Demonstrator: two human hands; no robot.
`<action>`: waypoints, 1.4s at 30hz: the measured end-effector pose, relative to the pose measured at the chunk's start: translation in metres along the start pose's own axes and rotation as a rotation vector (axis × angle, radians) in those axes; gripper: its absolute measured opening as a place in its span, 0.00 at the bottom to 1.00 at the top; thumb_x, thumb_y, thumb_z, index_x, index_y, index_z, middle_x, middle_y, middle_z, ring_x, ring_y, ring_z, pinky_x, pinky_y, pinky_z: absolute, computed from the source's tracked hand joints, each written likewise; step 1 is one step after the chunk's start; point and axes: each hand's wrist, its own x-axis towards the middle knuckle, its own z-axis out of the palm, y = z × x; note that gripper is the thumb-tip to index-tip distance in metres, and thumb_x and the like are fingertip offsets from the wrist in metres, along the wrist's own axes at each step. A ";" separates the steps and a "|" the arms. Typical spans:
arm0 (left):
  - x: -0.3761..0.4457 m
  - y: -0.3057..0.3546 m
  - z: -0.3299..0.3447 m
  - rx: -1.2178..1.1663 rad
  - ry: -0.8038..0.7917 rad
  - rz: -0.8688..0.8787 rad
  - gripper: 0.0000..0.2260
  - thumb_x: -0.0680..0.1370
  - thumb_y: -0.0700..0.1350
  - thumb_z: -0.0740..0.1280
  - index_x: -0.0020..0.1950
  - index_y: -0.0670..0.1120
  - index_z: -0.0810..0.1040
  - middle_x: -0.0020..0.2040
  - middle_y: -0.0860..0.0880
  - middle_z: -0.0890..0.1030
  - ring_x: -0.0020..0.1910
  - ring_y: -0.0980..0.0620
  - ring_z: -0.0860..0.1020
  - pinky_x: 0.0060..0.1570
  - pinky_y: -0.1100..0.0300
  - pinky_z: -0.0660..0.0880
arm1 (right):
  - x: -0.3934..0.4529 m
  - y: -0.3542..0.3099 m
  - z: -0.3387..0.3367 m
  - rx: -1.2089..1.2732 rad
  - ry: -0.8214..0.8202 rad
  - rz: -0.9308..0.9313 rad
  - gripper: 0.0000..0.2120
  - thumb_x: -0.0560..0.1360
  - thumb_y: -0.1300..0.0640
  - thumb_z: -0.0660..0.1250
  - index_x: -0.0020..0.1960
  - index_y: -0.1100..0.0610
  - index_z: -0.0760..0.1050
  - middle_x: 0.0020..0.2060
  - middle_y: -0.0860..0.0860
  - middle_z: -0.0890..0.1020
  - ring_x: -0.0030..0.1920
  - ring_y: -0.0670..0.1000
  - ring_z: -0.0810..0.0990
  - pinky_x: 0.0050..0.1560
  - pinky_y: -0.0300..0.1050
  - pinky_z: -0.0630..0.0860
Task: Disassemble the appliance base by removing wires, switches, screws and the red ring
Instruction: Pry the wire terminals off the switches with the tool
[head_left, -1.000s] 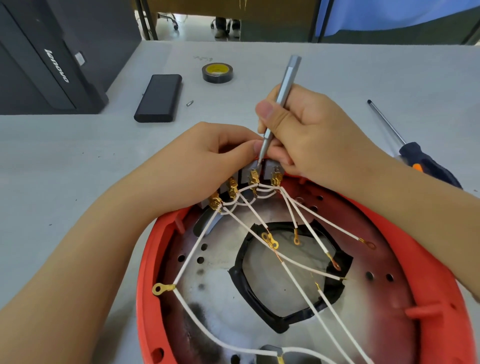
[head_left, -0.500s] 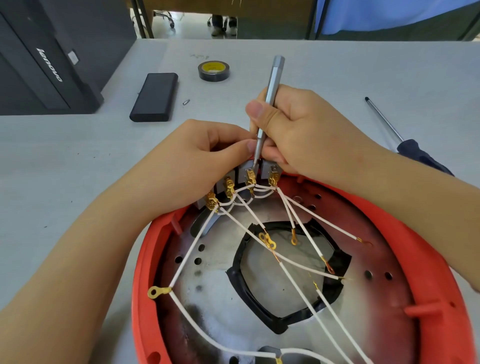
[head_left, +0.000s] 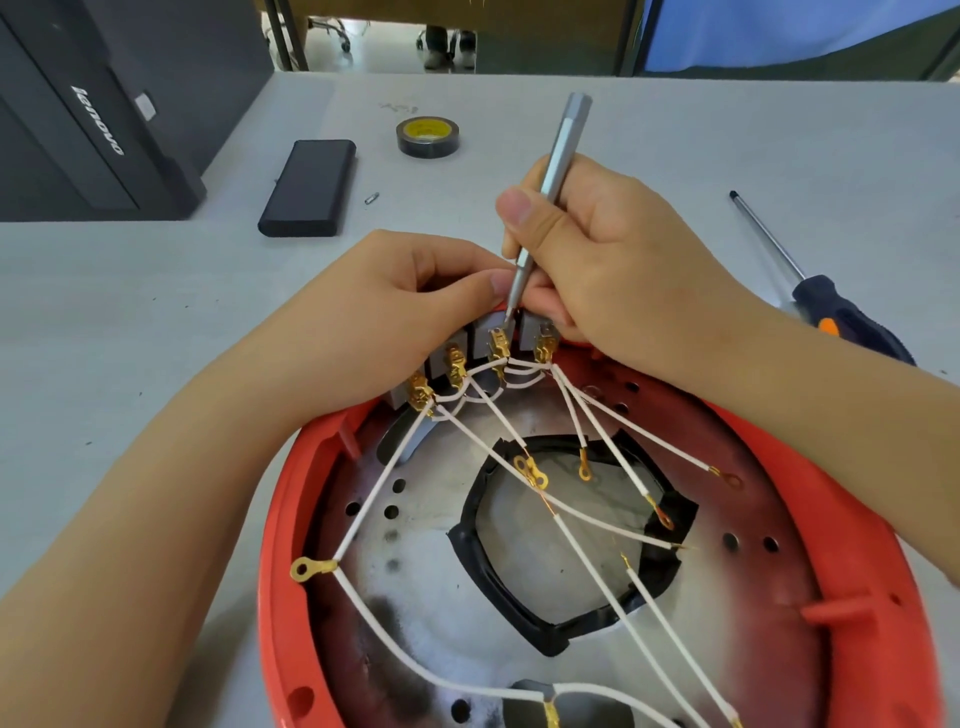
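The round appliance base lies upside down in front of me, its metal plate (head_left: 415, 587) ringed by the red ring (head_left: 275, 582). A row of grey switches (head_left: 485, 332) with brass terminals stands at its far rim, white wires (head_left: 384, 478) fanning from them across the plate. My left hand (head_left: 395, 312) grips the switch row from the left. My right hand (head_left: 608, 260) holds a slim silver screwdriver (head_left: 558, 156) like a pen, its tip down on the top of a middle switch.
On the grey table lie a black orange-handled screwdriver (head_left: 831, 312) at the right, a roll of black tape (head_left: 427, 136), a black flat case (head_left: 309, 187) and a small loose bit (head_left: 371, 198). A black computer tower (head_left: 93, 114) stands at the far left.
The hands and screwdriver stay at the switch row; the silver driver has tilted slightly and the view has shifted a little.
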 end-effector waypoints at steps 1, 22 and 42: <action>0.000 0.000 0.000 0.004 -0.002 0.003 0.09 0.78 0.55 0.61 0.45 0.63 0.81 0.40 0.56 0.84 0.40 0.55 0.80 0.39 0.69 0.72 | 0.000 0.000 0.001 -0.032 -0.001 -0.006 0.12 0.82 0.54 0.56 0.40 0.52 0.67 0.19 0.39 0.72 0.22 0.38 0.73 0.26 0.29 0.66; -0.001 0.002 -0.001 -0.060 -0.005 -0.013 0.09 0.78 0.55 0.62 0.45 0.59 0.82 0.37 0.56 0.84 0.36 0.55 0.81 0.35 0.68 0.75 | -0.003 -0.006 -0.006 0.300 0.073 0.002 0.07 0.82 0.58 0.56 0.47 0.59 0.66 0.24 0.57 0.69 0.17 0.43 0.65 0.19 0.33 0.61; 0.013 0.012 0.007 0.069 0.005 -0.031 0.10 0.79 0.54 0.60 0.47 0.55 0.81 0.31 0.59 0.79 0.27 0.64 0.74 0.29 0.76 0.67 | -0.006 0.009 -0.016 0.047 0.165 -0.067 0.15 0.78 0.53 0.65 0.35 0.56 0.68 0.19 0.46 0.70 0.21 0.44 0.70 0.29 0.37 0.68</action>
